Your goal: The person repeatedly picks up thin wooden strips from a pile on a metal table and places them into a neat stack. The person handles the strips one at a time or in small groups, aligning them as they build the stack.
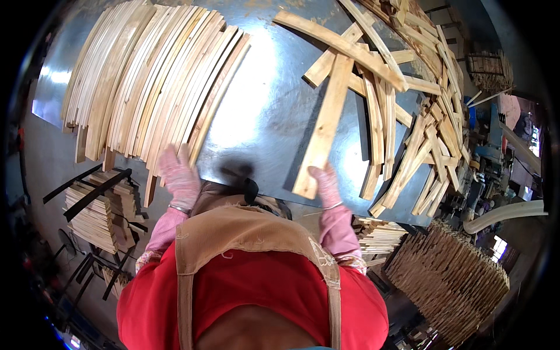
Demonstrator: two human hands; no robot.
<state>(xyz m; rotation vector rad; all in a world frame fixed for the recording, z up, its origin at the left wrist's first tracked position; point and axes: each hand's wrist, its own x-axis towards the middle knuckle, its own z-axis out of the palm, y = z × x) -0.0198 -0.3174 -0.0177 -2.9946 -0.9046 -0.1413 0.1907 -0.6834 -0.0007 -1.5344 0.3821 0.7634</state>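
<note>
My right hand, in a pinkish patterned glove, grips the near end of a pale wooden slat. The slat's far end lies under a curved slat at the loose pile. My left hand, gloved alike, has its fingers stretched out against the near ends of a row of wooden strips. These strips stand packed side by side on the left of the metal table, their near ends uneven. One strip end pokes out past the table edge beside my left hand.
Loose slats lie crisscrossed over the table's right side. Below the left edge, stacked strips rest on a black metal frame. A large stack of wooden pieces stands at the lower right, near a smaller stack. Machinery is farther right.
</note>
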